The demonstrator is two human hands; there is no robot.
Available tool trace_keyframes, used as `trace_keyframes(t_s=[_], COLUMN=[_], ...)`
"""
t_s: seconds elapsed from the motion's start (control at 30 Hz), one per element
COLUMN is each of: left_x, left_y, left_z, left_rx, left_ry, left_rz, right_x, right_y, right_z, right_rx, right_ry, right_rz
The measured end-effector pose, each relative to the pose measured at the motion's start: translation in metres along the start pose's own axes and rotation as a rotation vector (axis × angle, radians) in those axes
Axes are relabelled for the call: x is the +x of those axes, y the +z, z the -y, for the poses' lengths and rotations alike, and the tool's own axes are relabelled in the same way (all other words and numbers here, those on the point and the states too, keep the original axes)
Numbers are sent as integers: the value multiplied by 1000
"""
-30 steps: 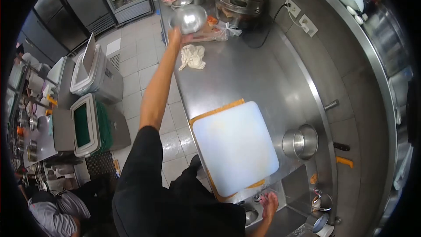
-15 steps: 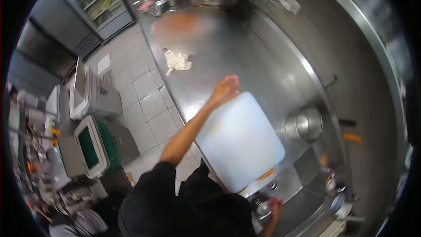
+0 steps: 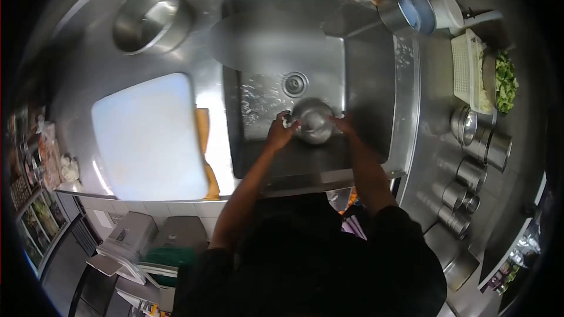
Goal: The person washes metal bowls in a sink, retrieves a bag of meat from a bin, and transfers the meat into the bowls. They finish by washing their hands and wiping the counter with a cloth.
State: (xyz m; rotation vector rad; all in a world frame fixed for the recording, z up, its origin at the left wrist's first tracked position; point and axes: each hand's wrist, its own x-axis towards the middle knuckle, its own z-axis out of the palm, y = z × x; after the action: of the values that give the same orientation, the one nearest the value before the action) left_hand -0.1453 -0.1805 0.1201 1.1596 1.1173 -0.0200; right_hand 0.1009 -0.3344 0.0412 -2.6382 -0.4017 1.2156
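Over the sink (image 3: pixel 367 91) is a round metal bowl (image 3: pixel 316 123), its surface smeared by motion. My left hand (image 3: pixel 281 132) grips the bowl at its left rim, fingers curled, with a small pale spot at the fingertips. On the opposite side my right hand (image 3: pixel 345 124) has closed on the rim. Just beyond the bowl, the round drain (image 3: pixel 295 84) shows in the sink floor, and wet, shiny patches lie to its left.
Left of the sink a white cutting board (image 3: pixel 150 141) lies on the steel counter, an orange-brown cloth (image 3: pixel 202 129) by its edge. A large metal pot (image 3: pixel 154 20) stands behind it. Rightward are a white basket (image 3: pixel 468 70), chopped greens (image 3: pixel 506 82) and several metal containers (image 3: pixel 472 172).
The view has swung from the long counter to the sink. My left hand has left the cutting board's far edge, and both hands now hold the metal bowl.
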Motion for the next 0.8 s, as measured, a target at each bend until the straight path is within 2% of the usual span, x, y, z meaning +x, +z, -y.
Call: trace_keyframes(t_s=[0.03,0.07,0.1,0.17,0.23,0.27,0.3,0.33,0.37,0.4,0.43,0.47,0.5,0.53,0.6,0.63,0.7,0.73,0.8], left_x=[22,33,48,96,126,142,131,139,152,181,203,207,213,222,236,239,240,242,241], left_y=[22,38,49,72,76,78,68,58,47,32,17,4,-5,-12,-18,-20,-23,-21,-12], left_z=[30,50,60,110,123,121,70,50,26,17,13,-24,-52,-67,-77,-82,-88,-86,-81], left_rx=[130,135,218,278,243,202,376,244,384,476,386,424,456,526,775,773,699,702,434], left_ry=[-107,-123,-24,175,104,37,-123,-54,4,-21,285,307,336,336,424,429,527,530,381], left_rz=[-18,-7,-34,-46,-65,-86,-132,-139,-204,-235,-313,-336,-349,-419,-537,-546,-466,-463,-604], right_x=[9,28,47,51,51,52,51,60,79,99,118,119,159,153,120,121,122,115,99], right_y=[13,41,57,68,71,62,56,54,51,45,40,24,35,24,-11,-14,-20,-31,-54], right_z=[-28,-64,-80,-80,-63,-43,-30,-18,2,25,51,88,95,118,180,189,198,206,218], right_rx=[-7,167,342,386,435,332,224,262,308,341,258,370,384,381,252,251,-126,-123,-192], right_ry=[23,-89,-217,-185,-147,-138,-124,-142,-164,-161,-253,-273,-335,-352,-119,-129,-425,-422,-564], right_rz=[11,159,299,304,305,160,26,47,66,131,77,79,58,66,42,39,-395,-397,-396])
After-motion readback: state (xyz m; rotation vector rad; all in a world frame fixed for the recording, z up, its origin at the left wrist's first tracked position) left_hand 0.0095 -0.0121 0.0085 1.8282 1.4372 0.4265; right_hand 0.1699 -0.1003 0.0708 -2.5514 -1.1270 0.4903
